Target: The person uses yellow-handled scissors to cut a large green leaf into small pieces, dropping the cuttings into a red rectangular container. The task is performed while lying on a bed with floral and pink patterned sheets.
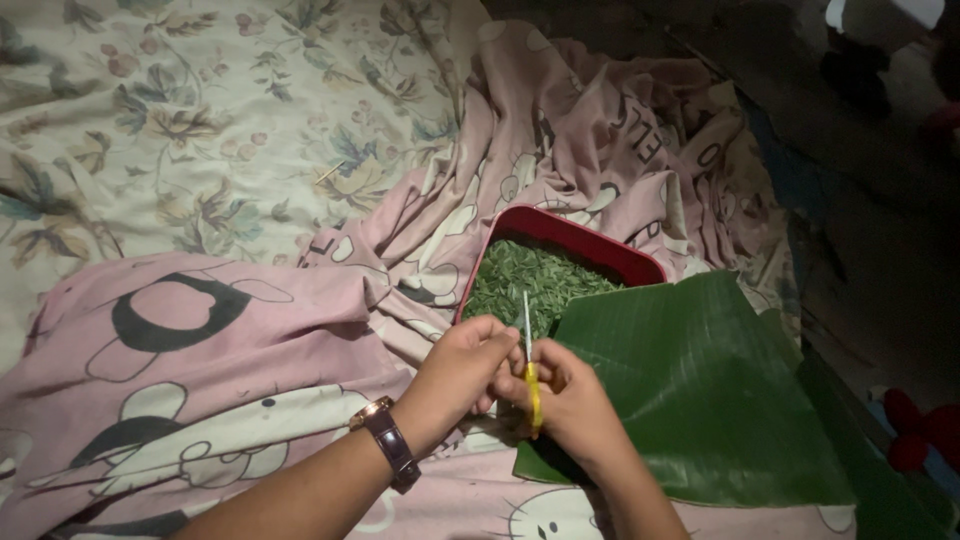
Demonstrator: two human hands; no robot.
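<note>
My right hand grips a pair of scissors with yellow handles, the blades pointing up and away from me. My left hand, with a dark watch on its wrist, meets the right one at the blades; its fingers are curled, and I cannot tell if a small leaf piece is pinched there. Just beyond the hands stands a red rectangular container filled with small cut green leaf pieces. A large green banana leaf lies flat under and to the right of my right hand.
A pink blanket with cartoon prints is rumpled over a floral bedsheet. The bed's right edge drops into a dark floor area with a red object at the lower right.
</note>
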